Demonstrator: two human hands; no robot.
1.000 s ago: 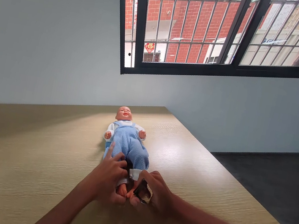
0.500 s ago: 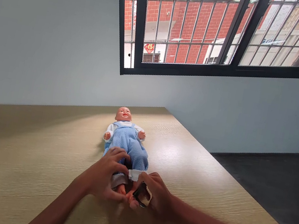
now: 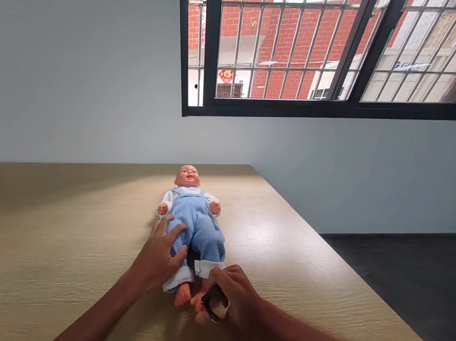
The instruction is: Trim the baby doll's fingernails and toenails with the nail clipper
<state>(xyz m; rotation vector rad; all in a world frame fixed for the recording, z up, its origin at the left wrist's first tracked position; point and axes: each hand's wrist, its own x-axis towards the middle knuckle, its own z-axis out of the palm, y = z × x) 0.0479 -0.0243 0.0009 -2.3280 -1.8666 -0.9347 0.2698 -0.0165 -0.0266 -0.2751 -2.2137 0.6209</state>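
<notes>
Resting left hand point(image 3: 157, 255): your fingers point(image 3: 175, 234) lie spread on the trousers point(image 3: 200, 229)
Doll point(image 3: 188, 200): face-up on the table point(image 3: 40, 255), likely light, soft-clothed; best held by the ankle point(image 3: 204, 285)
Right hand point(image 3: 241, 299): your fingers clasp a dark item point(image 3: 211, 296) at its foot point(image 3: 196, 300)

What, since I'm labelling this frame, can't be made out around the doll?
In the head view:
- Dark object: partly covered by the right hand, too shadowed to identify.
- Blue clothing under the left hand: covered by it.
- Left forearm: cut off by the bottom edge.
</notes>
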